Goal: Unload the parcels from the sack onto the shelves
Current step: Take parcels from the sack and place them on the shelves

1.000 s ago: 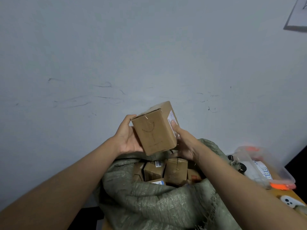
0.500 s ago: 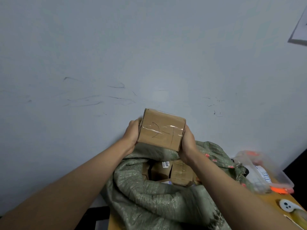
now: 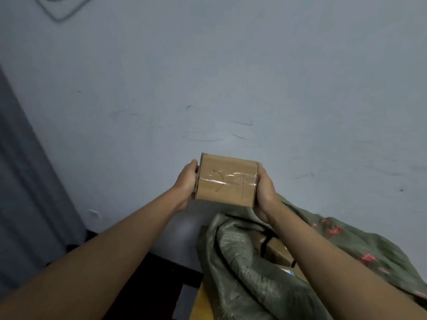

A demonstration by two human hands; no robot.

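Holding the box from both sides, the left hand point(image 3: 186, 184) presses on its left end and the right hand point(image 3: 265, 192) presses on its right end. The fingers of both hands curl round to the far side of the box, so only the backs of the hands and the thumbs show.

The parcel point(image 3: 226, 180) sits right between the two hands, touching both. Its long side runs left to right, from one hand to the other. The face with clear tape and pen marks looks back at the person. Both hands look equally near, so neither one leads. The box is up in the air, in front of the wall point(image 3: 231, 77), and it is above the sack and a bit to its left.

The sack point(image 3: 245, 269) lies low on the right, under the right arm. It is green and open, and more brown boxes point(image 3: 277, 250) peek out inside it. It rests on a yellow-brown table point(image 3: 197, 306).

No shelf shows here, so I cannot tell which way the box must go. My guess is the person has to turn and carry it away from the sack with both hands.
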